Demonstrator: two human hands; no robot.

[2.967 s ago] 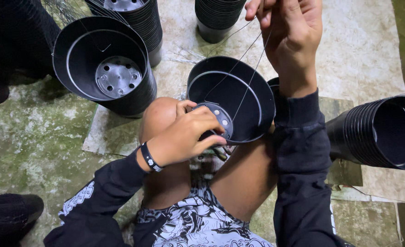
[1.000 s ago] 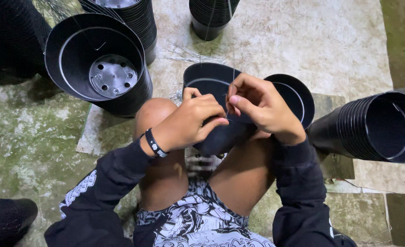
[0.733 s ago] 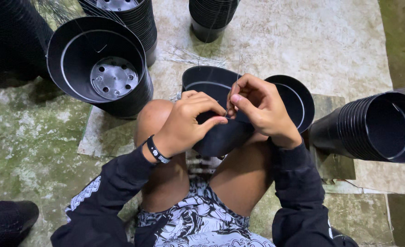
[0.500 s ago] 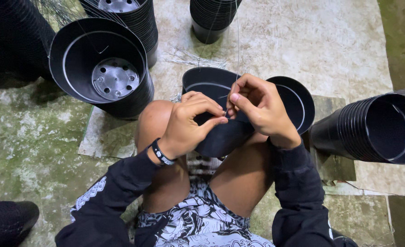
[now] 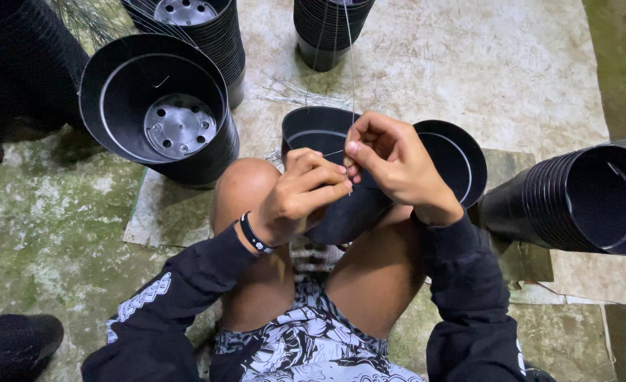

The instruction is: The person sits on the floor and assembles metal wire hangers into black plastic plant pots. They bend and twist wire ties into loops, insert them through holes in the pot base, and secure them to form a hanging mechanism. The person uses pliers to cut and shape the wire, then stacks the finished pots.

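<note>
Open room: bare concrete floor lies far right; pot stacks close the left, the far side and the right edge.
Left hand: fingers closed together on the near rim of the black pot.
Right hand: fingertips pinched on a thin wire just above the same rim, touching the left hand.
Pot place: tilted between the knees, centre of the scene.
Pot look: black plastic, round, smooth wall, empty inside.
Neighbours: second pot just behind; lying stack right; wide stack left.

Black plastic pots, black-and-white patterned shorts, black wristband
</note>
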